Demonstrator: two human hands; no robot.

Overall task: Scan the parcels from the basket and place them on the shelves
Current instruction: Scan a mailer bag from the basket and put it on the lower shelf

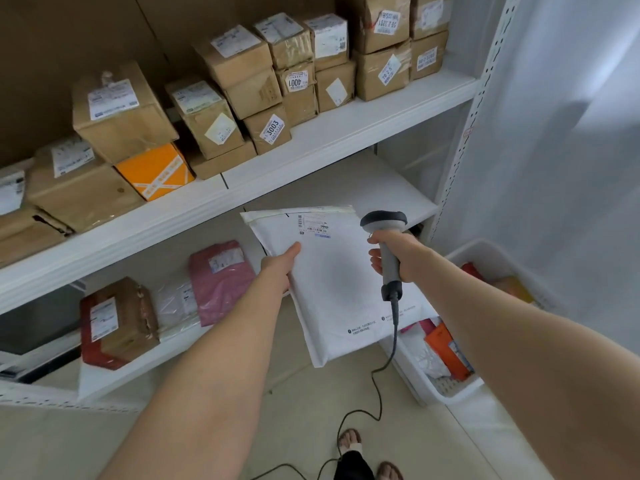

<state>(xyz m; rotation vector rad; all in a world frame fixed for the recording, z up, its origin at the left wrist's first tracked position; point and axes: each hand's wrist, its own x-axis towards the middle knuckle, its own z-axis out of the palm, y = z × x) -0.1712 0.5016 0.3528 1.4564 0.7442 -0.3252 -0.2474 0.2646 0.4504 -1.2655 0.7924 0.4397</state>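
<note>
The shelves point(263, 174) carry rows of cardboard boxes point(121, 112) above and a few bags below. The white basket point(446, 393), half hidden by the right arm, contains parcels. The left hand point(277, 268) grips a white parcel point(332, 282), label up; the right hand point(398, 258) clasps a scanner point(384, 223) just beside it.
</note>
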